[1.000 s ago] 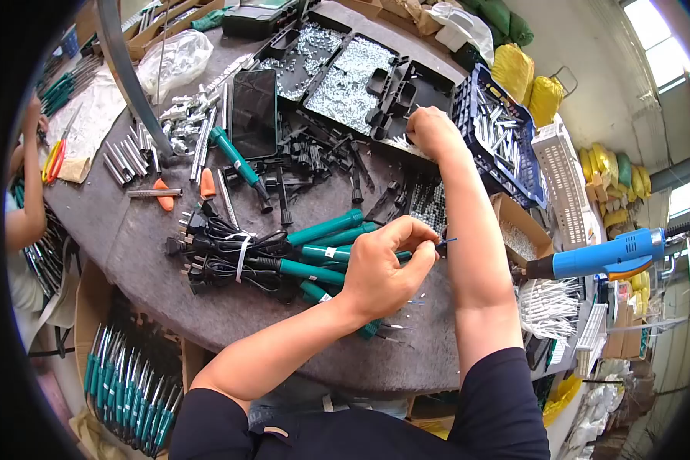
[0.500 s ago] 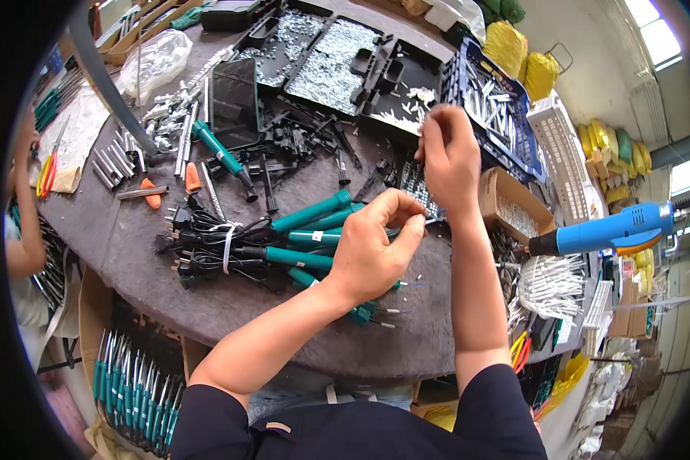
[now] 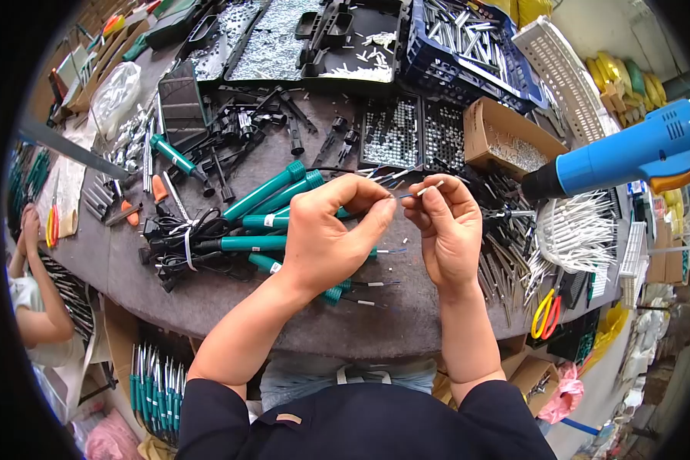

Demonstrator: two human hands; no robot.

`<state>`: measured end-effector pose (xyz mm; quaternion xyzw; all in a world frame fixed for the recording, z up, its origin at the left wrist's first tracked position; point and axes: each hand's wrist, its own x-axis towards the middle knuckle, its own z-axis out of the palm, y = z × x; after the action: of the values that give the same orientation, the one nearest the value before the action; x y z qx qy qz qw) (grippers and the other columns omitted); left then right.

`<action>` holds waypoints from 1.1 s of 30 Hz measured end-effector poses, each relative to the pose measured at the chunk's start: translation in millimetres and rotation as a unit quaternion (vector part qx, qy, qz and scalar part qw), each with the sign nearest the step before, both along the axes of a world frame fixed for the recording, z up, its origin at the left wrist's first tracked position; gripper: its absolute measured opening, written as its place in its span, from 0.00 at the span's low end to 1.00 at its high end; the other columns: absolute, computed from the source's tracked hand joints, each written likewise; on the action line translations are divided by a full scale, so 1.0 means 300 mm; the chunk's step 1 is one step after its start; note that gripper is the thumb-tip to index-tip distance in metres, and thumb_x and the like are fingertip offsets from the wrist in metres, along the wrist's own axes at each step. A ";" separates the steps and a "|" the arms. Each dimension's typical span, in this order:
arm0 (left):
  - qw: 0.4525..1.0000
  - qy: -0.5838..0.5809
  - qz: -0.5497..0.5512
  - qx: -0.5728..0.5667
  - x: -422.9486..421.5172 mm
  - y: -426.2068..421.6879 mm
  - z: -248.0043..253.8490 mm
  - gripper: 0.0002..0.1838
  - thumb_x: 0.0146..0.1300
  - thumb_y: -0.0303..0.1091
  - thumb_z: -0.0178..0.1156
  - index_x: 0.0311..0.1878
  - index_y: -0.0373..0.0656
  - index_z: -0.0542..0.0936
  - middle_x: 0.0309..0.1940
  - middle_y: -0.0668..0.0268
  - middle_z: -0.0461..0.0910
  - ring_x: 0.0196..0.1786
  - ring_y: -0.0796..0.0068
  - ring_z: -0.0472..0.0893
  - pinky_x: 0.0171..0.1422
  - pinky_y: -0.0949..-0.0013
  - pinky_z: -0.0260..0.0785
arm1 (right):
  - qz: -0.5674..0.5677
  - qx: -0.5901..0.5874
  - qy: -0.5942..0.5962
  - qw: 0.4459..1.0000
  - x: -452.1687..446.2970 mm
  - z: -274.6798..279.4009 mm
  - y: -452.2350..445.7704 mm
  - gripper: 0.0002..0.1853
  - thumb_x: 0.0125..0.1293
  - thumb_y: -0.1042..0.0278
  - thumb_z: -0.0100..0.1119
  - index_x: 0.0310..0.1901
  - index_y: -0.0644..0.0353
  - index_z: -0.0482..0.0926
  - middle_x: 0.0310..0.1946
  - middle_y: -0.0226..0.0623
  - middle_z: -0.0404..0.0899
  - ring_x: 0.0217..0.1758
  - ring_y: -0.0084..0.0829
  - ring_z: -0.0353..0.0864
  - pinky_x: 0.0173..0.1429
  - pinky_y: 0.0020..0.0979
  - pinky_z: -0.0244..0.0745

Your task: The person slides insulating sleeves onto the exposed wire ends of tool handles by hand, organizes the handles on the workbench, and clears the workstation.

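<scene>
My left hand (image 3: 333,230) pinches a thin blue wire (image 3: 405,195) between thumb and forefinger. Close beside it, my right hand (image 3: 446,230) holds a small white sleeve (image 3: 431,187) in its fingertips, at the wire's end; whether the wire is inside the sleeve I cannot tell. Green handles (image 3: 264,192) lie behind and under my left hand, with their black cords (image 3: 180,241) tied in a bundle. Several wire ends with white sleeves (image 3: 376,284) stick out below my left hand.
A black case (image 3: 360,46) holds small white pieces at the back. Beside it stand a blue crate (image 3: 468,73) of metal tubes and a cardboard box (image 3: 506,138). A blue power tool (image 3: 629,153) hangs at the right. A co-worker's arms (image 3: 42,284) show at far left.
My right hand has come back from the black case to my left hand, now with a white sleeve in its fingertips. The view has shifted, so the table items appear further left and higher.
</scene>
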<state>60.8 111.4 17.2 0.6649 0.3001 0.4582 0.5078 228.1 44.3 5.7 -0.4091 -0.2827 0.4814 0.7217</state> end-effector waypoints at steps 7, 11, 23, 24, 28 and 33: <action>0.999 0.030 0.017 0.023 0.008 -0.013 0.005 0.03 0.66 0.23 0.71 0.36 0.34 0.86 0.28 0.69 0.85 0.34 0.85 0.80 0.41 0.76 0.73 | 0.007 0.006 -0.021 1.000 -0.020 0.023 -0.011 0.08 0.77 0.72 0.66 0.53 0.64 0.82 0.45 0.42 0.90 0.47 0.31 0.91 0.52 0.31 0.88; 0.999 0.027 0.025 0.037 0.011 -0.012 0.001 0.03 0.65 0.23 0.71 0.36 0.35 0.86 0.27 0.70 0.84 0.33 0.85 0.80 0.39 0.76 0.73 | 0.010 0.009 -0.024 1.000 -0.024 0.030 -0.012 0.08 0.77 0.73 0.66 0.52 0.65 0.82 0.46 0.43 0.90 0.48 0.31 0.91 0.52 0.31 0.88; 0.999 0.034 -0.005 0.018 0.003 -0.012 0.016 0.03 0.63 0.22 0.70 0.34 0.33 0.86 0.28 0.64 0.88 0.33 0.82 0.86 0.41 0.74 0.78 | -0.038 0.037 -0.139 0.989 -0.040 0.033 -0.018 0.08 0.76 0.78 0.64 0.53 0.69 0.82 0.45 0.42 0.90 0.47 0.28 0.90 0.53 0.30 0.87; 0.999 0.032 -0.004 0.021 0.002 -0.011 0.015 0.03 0.63 0.23 0.70 0.34 0.33 0.86 0.28 0.64 0.88 0.33 0.81 0.86 0.41 0.74 0.78 | -0.039 0.039 -0.140 0.989 -0.040 0.036 -0.016 0.08 0.76 0.79 0.64 0.53 0.69 0.82 0.45 0.41 0.90 0.47 0.27 0.90 0.53 0.30 0.87; 0.999 0.023 -0.013 0.022 0.002 -0.006 0.013 0.03 0.63 0.23 0.70 0.35 0.32 0.86 0.28 0.63 0.88 0.33 0.81 0.86 0.41 0.74 0.78 | -0.022 0.029 -0.131 0.991 -0.030 0.033 -0.019 0.08 0.76 0.78 0.65 0.53 0.69 0.82 0.44 0.40 0.89 0.45 0.26 0.89 0.52 0.29 0.86; 0.999 0.035 -0.021 0.020 -0.005 -0.008 0.022 0.03 0.63 0.23 0.70 0.36 0.32 0.86 0.29 0.63 0.88 0.34 0.80 0.87 0.42 0.73 0.79 | -0.023 0.015 -0.164 0.986 -0.028 0.041 -0.020 0.08 0.75 0.78 0.66 0.52 0.69 0.84 0.43 0.37 0.89 0.45 0.24 0.89 0.52 0.27 0.85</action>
<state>59.2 109.1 23.8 0.6969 0.2940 0.4299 0.4931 219.6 38.3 18.0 -0.4782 -0.3949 0.3868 0.6825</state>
